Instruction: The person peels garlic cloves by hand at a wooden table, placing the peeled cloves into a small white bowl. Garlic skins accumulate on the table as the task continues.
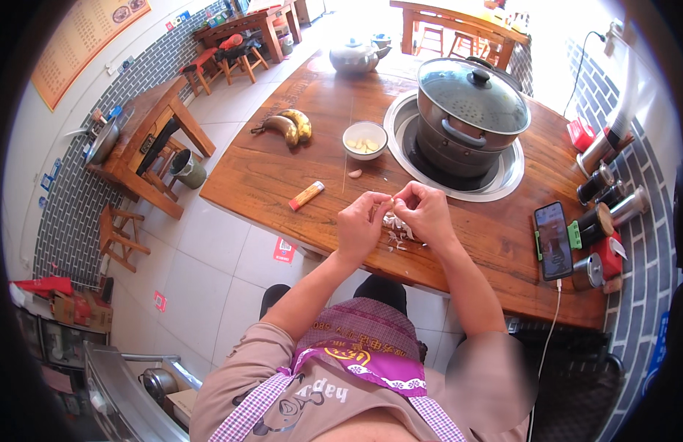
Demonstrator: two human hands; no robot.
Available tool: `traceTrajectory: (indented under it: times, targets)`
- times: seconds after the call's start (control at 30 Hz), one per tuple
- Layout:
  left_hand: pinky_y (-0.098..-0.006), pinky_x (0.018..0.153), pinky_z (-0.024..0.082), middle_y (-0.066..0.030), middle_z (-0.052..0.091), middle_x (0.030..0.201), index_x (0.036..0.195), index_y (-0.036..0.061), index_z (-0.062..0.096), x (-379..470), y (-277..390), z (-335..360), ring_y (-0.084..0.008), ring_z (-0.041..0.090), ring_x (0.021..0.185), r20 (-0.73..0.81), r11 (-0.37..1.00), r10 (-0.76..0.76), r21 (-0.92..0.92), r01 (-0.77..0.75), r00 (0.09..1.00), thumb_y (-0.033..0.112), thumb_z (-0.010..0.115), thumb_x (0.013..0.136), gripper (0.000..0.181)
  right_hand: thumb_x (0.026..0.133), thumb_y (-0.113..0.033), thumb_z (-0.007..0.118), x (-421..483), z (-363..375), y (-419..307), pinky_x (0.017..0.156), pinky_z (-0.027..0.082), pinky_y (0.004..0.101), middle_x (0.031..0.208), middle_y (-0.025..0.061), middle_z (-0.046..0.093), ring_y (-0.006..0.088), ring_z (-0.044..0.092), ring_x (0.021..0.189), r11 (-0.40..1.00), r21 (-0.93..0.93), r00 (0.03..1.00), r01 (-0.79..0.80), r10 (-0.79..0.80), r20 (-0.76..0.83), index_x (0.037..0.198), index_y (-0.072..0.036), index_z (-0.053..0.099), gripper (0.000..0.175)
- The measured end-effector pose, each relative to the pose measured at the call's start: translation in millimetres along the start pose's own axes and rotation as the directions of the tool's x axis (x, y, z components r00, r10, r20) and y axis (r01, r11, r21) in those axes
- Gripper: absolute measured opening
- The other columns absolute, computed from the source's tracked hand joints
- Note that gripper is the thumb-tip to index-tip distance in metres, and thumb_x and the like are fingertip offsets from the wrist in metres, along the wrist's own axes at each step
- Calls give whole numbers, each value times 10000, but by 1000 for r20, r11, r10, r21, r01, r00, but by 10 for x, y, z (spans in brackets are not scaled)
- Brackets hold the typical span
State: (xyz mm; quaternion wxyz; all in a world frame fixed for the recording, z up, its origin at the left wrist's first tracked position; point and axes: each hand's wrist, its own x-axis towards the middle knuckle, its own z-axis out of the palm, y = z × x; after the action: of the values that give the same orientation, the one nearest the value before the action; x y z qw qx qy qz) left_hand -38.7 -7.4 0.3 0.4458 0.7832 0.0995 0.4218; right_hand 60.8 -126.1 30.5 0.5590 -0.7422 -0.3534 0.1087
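Observation:
Above the near edge of the wooden table [319, 166], my left hand [364, 224] and my right hand [424, 212] meet at the fingertips. Between them they pinch a small pale piece, seemingly a garlic clove [392, 201], mostly hidden by the fingers. Beneath and beside my hands lie scattered whitish garlic skins [397, 235]. A single unpeeled garlic clove [354, 173] rests on the wood, up and left of my hands. Just beyond it, a white bowl [365, 156] with a dark rim holds several peeled cloves [363, 145].
A lidded steamer pot [457, 146] sits on a round metal-rimmed cooker [518, 171]. Bananas [289, 126], a tube-shaped container [306, 196] and a metal kettle [353, 57] stand or lie leftward. A phone [553, 240] on a green holder, with a cable, and jars [595, 221] line the right side.

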Motion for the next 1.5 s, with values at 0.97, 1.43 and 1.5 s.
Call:
traceTrajectory:
  times: [0.97,1.43,1.5]
  targets:
    - [-155,504,323,-66,723,1053,1137,59,651,127,-208,-98,19,403,568,388,392,-478,-708,587,788,149,679,962,199,792,-80,657,46,-31,5,534,420,254,623,15,578,70,511,578,998,55,988,-8,17,-156,771,11,631,97]
    - [-144,452,269,-50,725,932,1030,55,677,342,-336,-252,27,390,513,239,476,-543,-702,530,805,158,713,938,143,792,-155,694,31,-50,77,682,538,399,779,133,702,282,681,711,913,-408,999,2,-19,-39,778,-36,679,121]
    - [-149,455,289,-43,723,884,982,54,679,493,-380,-277,15,424,524,175,536,-529,-689,487,830,151,726,928,121,809,-172,692,32,-66,89,715,543,428,815,131,715,313,689,750,900,-436,1000,-21,12,-23,795,-54,690,119]
